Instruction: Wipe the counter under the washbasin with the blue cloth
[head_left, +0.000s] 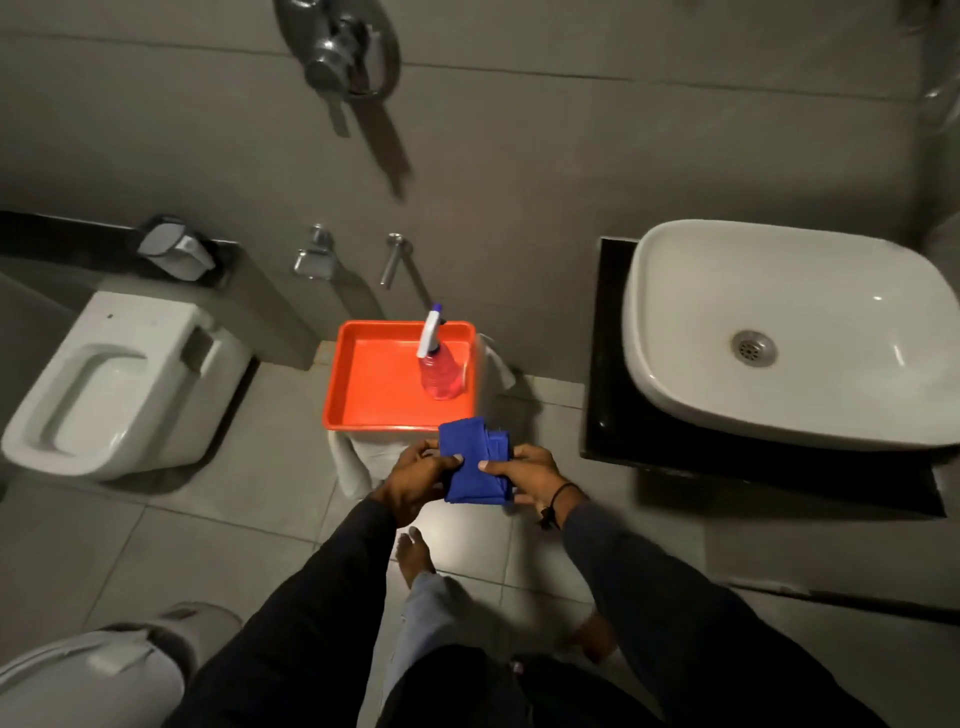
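Note:
A folded blue cloth (471, 462) is held between both hands in the middle of the view, above the floor. My left hand (418, 480) pinches its left edge and my right hand (530, 478) grips its right side. To the right stands the white washbasin (779, 338) on a black counter (610, 364). The counter's dark surface shows along the basin's left and front sides; most of it is hidden under the basin. Both hands are left of the counter, apart from it.
An orange tray (374, 384) rests on a white stool just beyond my hands, with a pink spray bottle (440, 364) standing in it. A white toilet (119, 384) is at left. Wall taps (317, 254) and grey floor tiles surround. My bare feet (413, 553) are below.

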